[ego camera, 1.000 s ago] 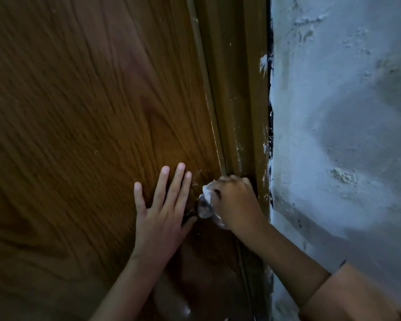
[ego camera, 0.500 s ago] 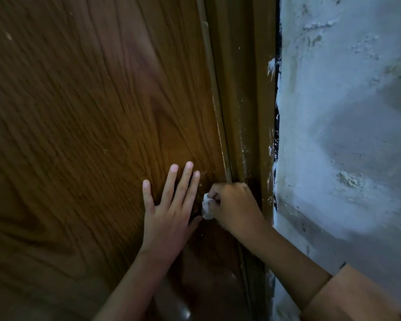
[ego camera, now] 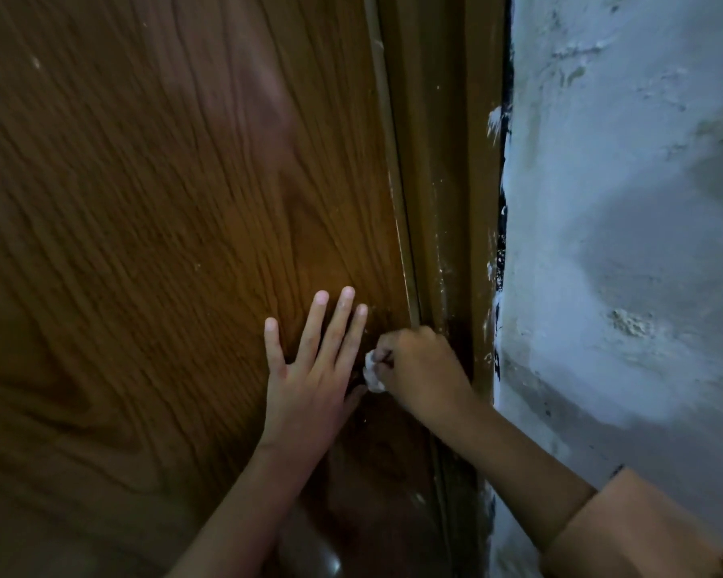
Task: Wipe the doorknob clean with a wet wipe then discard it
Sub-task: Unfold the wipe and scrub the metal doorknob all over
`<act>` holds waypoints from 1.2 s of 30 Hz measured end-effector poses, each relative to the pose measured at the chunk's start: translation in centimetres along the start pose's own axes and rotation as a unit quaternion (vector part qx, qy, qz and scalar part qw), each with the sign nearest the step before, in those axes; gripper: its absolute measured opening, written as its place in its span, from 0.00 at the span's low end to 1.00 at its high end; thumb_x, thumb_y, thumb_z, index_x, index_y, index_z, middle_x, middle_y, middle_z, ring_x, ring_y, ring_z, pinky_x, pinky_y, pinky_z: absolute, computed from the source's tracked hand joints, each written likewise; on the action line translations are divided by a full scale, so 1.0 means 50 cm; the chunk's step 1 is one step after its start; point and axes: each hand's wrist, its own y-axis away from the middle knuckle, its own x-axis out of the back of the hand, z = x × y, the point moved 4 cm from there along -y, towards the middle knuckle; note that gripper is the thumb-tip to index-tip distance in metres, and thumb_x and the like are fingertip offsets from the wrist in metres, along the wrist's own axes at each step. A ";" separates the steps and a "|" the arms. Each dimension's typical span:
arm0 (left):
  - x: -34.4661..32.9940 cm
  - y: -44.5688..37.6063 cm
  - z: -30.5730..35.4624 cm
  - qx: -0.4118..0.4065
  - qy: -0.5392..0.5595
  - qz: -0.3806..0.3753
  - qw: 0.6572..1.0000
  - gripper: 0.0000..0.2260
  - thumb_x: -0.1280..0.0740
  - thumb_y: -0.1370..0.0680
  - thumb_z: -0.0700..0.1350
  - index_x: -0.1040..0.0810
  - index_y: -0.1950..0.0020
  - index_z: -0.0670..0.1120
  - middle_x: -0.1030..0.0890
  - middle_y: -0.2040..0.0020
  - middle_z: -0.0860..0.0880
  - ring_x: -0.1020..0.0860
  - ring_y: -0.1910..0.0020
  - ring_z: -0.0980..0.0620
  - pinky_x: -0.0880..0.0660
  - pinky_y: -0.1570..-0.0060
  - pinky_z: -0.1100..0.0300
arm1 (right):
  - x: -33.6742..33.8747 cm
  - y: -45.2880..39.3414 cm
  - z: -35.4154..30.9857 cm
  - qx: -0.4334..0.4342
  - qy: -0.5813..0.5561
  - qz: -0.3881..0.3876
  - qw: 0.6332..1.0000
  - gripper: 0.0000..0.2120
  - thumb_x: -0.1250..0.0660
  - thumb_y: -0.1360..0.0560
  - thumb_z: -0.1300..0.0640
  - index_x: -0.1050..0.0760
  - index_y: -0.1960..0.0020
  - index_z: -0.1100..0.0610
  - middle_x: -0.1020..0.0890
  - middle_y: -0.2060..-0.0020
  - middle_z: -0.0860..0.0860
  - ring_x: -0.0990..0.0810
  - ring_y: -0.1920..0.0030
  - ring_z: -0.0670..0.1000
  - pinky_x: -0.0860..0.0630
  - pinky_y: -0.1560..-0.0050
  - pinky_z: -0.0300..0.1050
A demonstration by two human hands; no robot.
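Observation:
My right hand (ego camera: pixel 424 371) is closed around a crumpled white wet wipe (ego camera: pixel 371 372) and presses it over the doorknob, which the hand and wipe hide completely. My left hand (ego camera: pixel 309 369) lies flat on the brown wooden door (ego camera: pixel 163 244) just left of the knob, fingers spread and pointing up, holding nothing. The two hands almost touch at the wipe.
The door's edge meets a brown door frame (ego camera: pixel 447 202) right of the knob. Beyond it runs a rough white plastered wall (ego camera: pixel 622 244) with paint smears along the frame. My orange sleeve (ego camera: pixel 643 531) is at the lower right.
The metal knob showed beside my right hand a second ago; now hand and wipe cover it. The view has shifted slightly, and my left hand stays flat on the door.

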 end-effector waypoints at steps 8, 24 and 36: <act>0.009 -0.001 -0.001 -0.003 0.008 -0.002 1.000 0.45 0.31 0.36 0.65 0.45 0.27 0.47 0.45 0.26 0.47 0.46 0.28 0.45 0.59 0.33 0.37 | 0.019 -0.016 0.039 -0.054 -0.022 0.050 0.997 0.07 0.35 0.27 0.62 0.22 0.50 0.58 0.17 0.52 0.57 0.20 0.51 0.57 0.22 0.48 0.54; 0.009 -0.004 0.002 0.003 0.060 0.008 0.998 0.45 0.29 0.38 0.63 0.41 0.28 0.47 0.43 0.27 0.46 0.45 0.28 0.44 0.54 0.35 0.35 | 0.024 -0.019 0.109 0.039 -0.081 0.045 0.995 0.10 0.36 0.27 0.67 0.20 0.48 0.61 0.17 0.49 0.58 0.20 0.49 0.55 0.28 0.48 0.41; 0.010 -0.002 0.004 -0.001 0.026 0.015 1.000 0.45 0.30 0.38 0.64 0.43 0.27 0.48 0.44 0.27 0.46 0.44 0.28 0.44 0.51 0.36 0.34 | -0.048 0.012 0.164 -0.034 -0.340 0.028 0.939 0.19 0.46 0.27 0.77 0.22 0.47 0.66 0.20 0.49 0.58 0.23 0.48 0.50 0.27 0.52 0.25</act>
